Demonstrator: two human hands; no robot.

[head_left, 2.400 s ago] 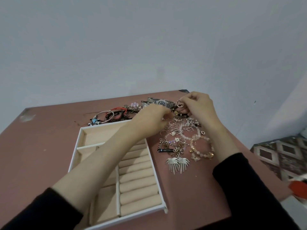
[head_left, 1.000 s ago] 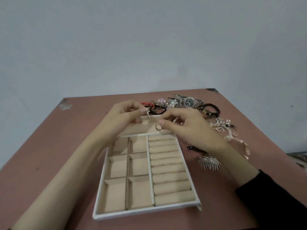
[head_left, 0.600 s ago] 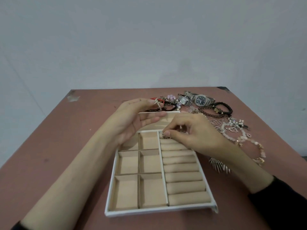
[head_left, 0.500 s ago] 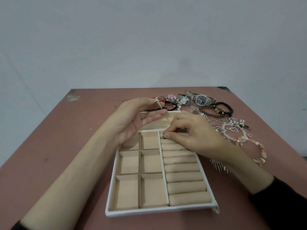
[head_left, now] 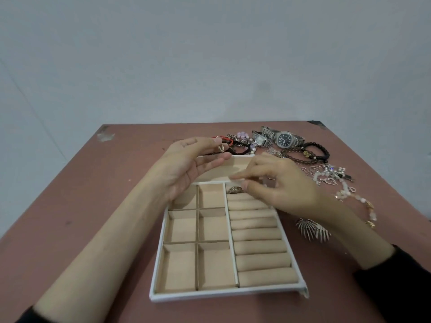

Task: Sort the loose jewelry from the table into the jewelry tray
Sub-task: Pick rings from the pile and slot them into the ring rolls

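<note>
Ideally the right hand (head_left: 279, 186), fingertips bunched just beside the ring (head_left: 235, 189) lodged in the tray's (head_left: 224, 296) top roll slot (whether they grip anything cannot be told), seats it snugly upright while the left hand (head_left: 186, 166) pinches another small piece (head_left: 220, 148).

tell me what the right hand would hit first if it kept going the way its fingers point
Probably the gold ring seated in the tray's farthest ring slot, just ahead of the right hand; whether the hand would pass above it is unclear.
</note>
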